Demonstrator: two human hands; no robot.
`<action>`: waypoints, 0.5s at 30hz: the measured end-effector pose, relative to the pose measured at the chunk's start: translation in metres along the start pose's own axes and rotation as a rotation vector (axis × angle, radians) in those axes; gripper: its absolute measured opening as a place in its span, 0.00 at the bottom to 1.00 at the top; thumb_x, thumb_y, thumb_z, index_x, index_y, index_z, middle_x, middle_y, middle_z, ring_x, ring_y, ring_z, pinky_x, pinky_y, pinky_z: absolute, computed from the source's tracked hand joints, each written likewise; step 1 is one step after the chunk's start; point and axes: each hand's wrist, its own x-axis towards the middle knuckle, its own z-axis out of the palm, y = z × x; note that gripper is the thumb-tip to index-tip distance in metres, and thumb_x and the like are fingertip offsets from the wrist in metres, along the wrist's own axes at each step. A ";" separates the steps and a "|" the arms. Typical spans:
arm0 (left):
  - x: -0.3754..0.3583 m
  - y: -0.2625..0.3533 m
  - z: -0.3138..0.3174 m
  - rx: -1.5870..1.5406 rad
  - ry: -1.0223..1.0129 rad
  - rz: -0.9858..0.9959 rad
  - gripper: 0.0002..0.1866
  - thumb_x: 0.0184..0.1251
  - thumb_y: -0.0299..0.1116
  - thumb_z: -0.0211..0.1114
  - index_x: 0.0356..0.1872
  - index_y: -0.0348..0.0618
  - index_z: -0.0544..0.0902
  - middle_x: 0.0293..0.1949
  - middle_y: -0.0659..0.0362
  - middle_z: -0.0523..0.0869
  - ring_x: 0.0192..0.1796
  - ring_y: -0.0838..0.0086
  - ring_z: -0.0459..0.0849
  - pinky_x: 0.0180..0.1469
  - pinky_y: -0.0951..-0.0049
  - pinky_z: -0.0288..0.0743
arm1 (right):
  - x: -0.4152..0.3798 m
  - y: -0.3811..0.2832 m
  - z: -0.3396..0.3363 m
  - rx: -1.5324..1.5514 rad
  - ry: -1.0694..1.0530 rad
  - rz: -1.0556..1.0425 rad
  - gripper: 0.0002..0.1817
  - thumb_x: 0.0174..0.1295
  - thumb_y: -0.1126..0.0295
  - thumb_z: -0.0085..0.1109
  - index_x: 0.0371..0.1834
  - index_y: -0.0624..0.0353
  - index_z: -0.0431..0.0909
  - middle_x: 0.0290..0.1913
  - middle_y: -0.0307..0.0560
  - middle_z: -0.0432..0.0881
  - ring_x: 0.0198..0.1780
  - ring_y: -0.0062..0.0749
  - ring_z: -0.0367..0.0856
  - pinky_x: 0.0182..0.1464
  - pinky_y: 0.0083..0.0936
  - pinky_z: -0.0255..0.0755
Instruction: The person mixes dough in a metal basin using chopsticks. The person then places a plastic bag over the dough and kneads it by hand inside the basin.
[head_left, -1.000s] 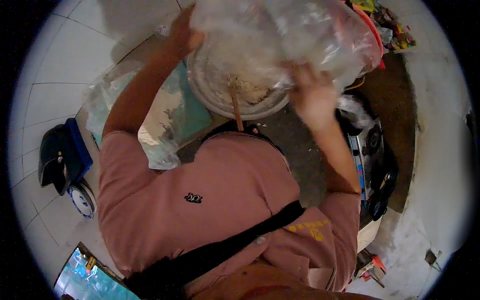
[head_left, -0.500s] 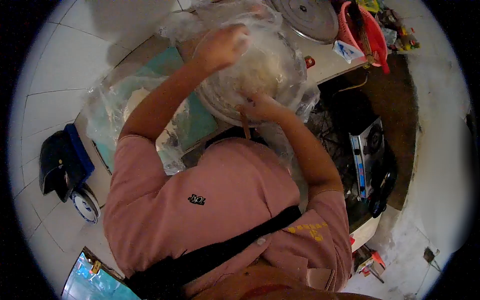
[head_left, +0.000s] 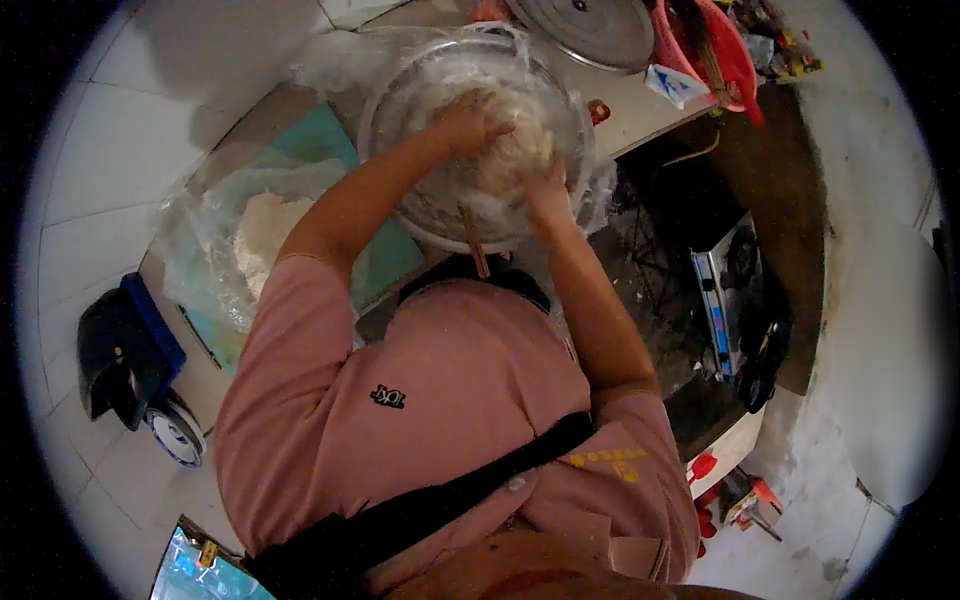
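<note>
A wide metal basin (head_left: 400, 195) stands on the counter and holds a mound of white dough (head_left: 520, 150). A clear plastic sheet (head_left: 440, 70) lies over the basin and the dough. My left hand (head_left: 470, 120) presses down on top of the mound with its fingers curled into the plastic. My right hand (head_left: 545, 190) grips the plastic at the near right side of the dough. A wooden stick (head_left: 473, 243) leans on the basin's near rim, between my arms.
A plastic bag of flour (head_left: 250, 240) lies on a teal board (head_left: 320, 140) to the left. A metal lid (head_left: 590, 25) and a red basket (head_left: 720, 50) sit at the back. A gas stove (head_left: 730, 290) is on the right, a dark helmet (head_left: 110, 350) on the left.
The plastic was held up above the basin with both hands. It has come down over the basin, and both hands now press it onto the dough.
</note>
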 end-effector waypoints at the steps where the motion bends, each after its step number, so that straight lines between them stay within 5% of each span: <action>1: 0.001 0.000 0.002 -0.190 0.117 -0.079 0.41 0.54 0.67 0.43 0.65 0.56 0.52 0.65 0.45 0.50 0.67 0.49 0.46 0.65 0.52 0.41 | 0.004 0.012 0.005 0.166 -0.015 0.100 0.39 0.51 0.65 0.55 0.64 0.48 0.42 0.53 0.55 0.66 0.51 0.48 0.67 0.53 0.42 0.61; 7: 0.010 0.003 0.008 -0.090 0.006 -0.070 0.42 0.54 0.66 0.45 0.64 0.49 0.54 0.65 0.43 0.48 0.67 0.50 0.46 0.66 0.54 0.38 | 0.006 -0.060 0.039 0.392 0.127 0.502 0.43 0.50 0.66 0.57 0.64 0.54 0.36 0.49 0.52 0.67 0.48 0.38 0.68 0.44 0.34 0.68; 13: 0.013 0.010 0.013 -0.027 0.061 -0.039 0.40 0.54 0.66 0.45 0.64 0.51 0.55 0.65 0.43 0.48 0.67 0.49 0.45 0.66 0.52 0.38 | 0.003 -0.101 0.021 0.569 0.130 0.664 0.43 0.47 0.71 0.57 0.63 0.52 0.39 0.49 0.54 0.65 0.46 0.38 0.68 0.41 0.39 0.68; 15: 0.007 0.023 -0.021 0.011 -0.135 -0.061 0.40 0.54 0.62 0.47 0.64 0.49 0.54 0.66 0.45 0.48 0.67 0.52 0.47 0.66 0.56 0.41 | -0.002 -0.111 0.009 0.633 0.095 0.707 0.43 0.46 0.73 0.57 0.63 0.51 0.39 0.49 0.54 0.64 0.45 0.38 0.68 0.39 0.40 0.69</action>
